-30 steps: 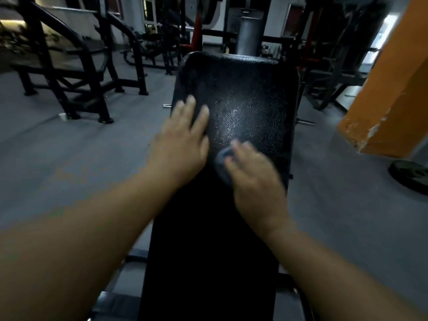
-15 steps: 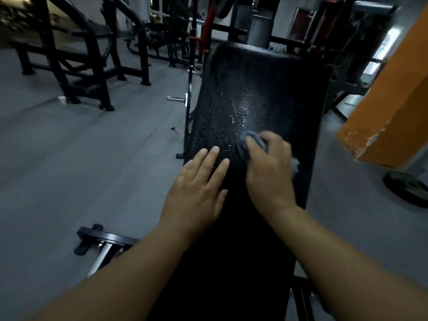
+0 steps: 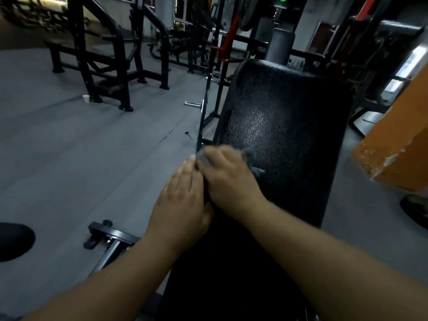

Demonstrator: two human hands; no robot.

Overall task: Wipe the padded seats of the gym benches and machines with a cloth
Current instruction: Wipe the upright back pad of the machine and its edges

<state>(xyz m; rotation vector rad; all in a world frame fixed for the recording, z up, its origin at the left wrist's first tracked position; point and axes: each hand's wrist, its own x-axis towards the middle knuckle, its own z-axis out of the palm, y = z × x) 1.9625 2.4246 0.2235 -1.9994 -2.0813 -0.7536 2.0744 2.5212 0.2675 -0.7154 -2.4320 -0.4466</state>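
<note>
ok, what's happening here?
A person is wiping a black padded bench with a grey cloth. The right hand holds the bunched cloth against the bench near its left edge. The left hand lies flat beside it, fingers straight, on that same edge. The padding above the hands has a sheen.

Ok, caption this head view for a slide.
Right hand holds a grey cloth on the bench pad; left hand rests at its edge.

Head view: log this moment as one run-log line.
task: wipe bench pad | right hand: grips grey cloth at pad's left edge | left hand: fingers straight, on pad's left edge | pad: sheen above cloth
</note>
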